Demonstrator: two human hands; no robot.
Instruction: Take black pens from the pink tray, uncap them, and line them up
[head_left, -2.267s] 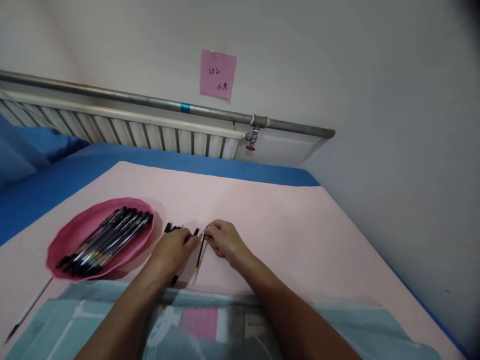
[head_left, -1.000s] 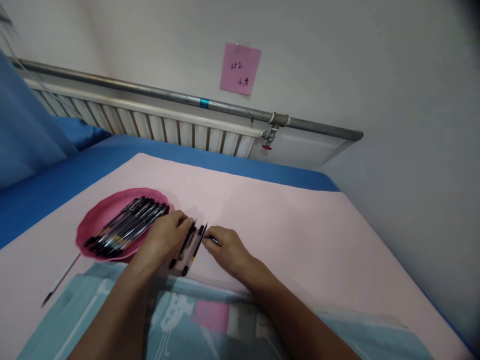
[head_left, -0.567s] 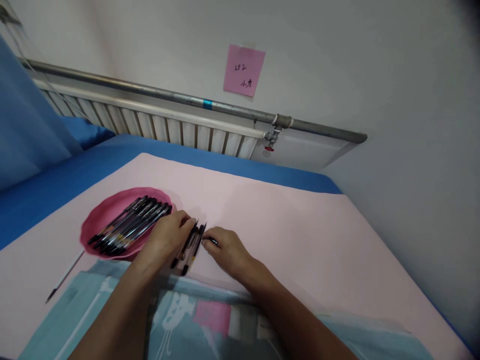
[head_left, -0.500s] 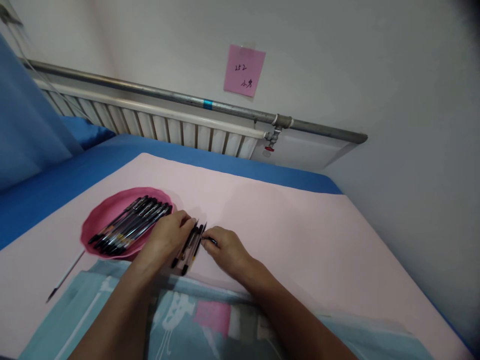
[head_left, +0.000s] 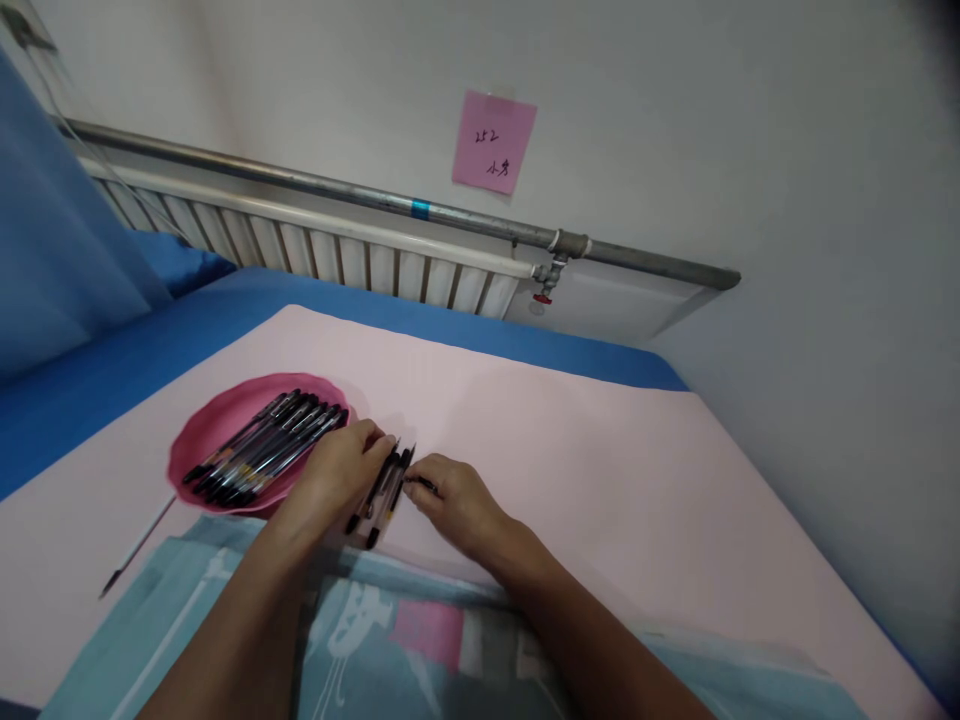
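Two or so black-and-clear pens (head_left: 386, 503) lie side by side on the pink sheet between my hands, slanting away from me, with thin pointed tips at the far end. My left hand (head_left: 349, 462) is closed with thumb and finger at the far part of the left pen; the exact grip is partly hidden. In a pinch, my right hand (head_left: 450, 495) has a small black pen cap (head_left: 427, 484), just right of the pens. A pink bowl (head_left: 187, 425) left of my left hand holds several capped black pens (head_left: 266, 450).
A thin white stick-like pen (head_left: 139, 545) with a dark end lies by the bowl. Teal patterned cloth (head_left: 360, 640) covers the near edge. Behind the pink sheet (head_left: 600, 480) are a blue surface (head_left: 450, 323), a radiator (head_left: 345, 255) and a metal pipe (head_left: 300, 180).
The view has shifted slightly. Both hands and the pens stay in nearly the same places.
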